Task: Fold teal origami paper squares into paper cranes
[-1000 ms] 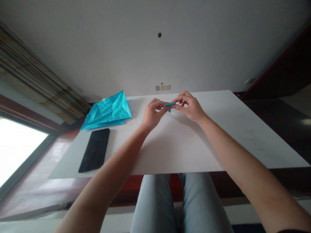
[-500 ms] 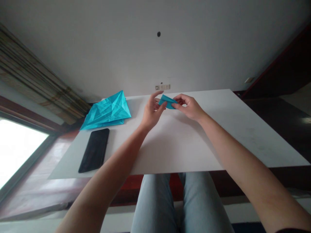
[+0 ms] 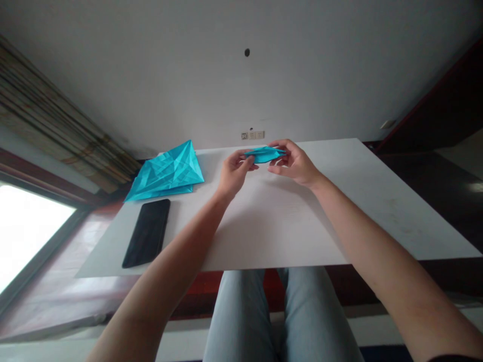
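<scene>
the left hand's (image 3: pixel 233 172) fingers are clamped on the left end of a small folded blue paper (image 3: pixel 263 155); the right hand's (image 3: pixel 298 165) are parted at its right tip, thumb lower. the paper spans between them above a white surface (image 3: pixel 279 226). leftward: creased blue sheets (image 3: pixel 169 171), black phone (image 3: pixel 147 234).

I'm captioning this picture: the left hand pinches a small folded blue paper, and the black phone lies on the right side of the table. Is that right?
Not quite: the head view shows the black phone on the left side of the table. The left hand does pinch a small folded blue paper.
</scene>
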`<state>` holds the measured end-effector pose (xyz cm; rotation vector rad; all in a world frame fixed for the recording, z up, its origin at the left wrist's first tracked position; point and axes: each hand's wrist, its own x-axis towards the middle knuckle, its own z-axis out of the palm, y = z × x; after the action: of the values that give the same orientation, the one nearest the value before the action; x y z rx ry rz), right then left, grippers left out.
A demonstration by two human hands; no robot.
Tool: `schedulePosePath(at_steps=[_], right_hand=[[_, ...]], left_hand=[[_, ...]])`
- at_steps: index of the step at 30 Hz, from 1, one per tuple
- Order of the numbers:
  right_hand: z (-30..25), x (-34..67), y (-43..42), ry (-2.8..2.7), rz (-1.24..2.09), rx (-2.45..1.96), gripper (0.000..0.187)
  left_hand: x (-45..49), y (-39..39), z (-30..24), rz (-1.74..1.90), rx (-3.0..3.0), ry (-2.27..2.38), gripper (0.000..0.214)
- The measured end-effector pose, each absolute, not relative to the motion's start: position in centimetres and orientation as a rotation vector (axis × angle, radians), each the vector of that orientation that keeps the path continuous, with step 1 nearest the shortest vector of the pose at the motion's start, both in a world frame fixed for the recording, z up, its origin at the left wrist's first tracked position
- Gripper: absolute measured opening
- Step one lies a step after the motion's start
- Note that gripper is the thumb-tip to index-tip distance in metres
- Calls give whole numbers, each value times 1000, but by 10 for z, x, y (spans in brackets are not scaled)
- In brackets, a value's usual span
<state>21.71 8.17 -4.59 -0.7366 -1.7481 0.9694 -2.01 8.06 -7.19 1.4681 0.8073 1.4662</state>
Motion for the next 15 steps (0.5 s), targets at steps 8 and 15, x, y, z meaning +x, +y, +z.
schedulePosePath(at_steps=[8, 15], right_hand=[[-51, 214, 85, -1691, 966, -800, 61], [-53, 213, 87, -1641, 992, -789, 71]], left_hand=[[-19, 68, -63, 1200, 1273, 794, 51], [-15, 59, -59, 1170, 1359, 779, 67]])
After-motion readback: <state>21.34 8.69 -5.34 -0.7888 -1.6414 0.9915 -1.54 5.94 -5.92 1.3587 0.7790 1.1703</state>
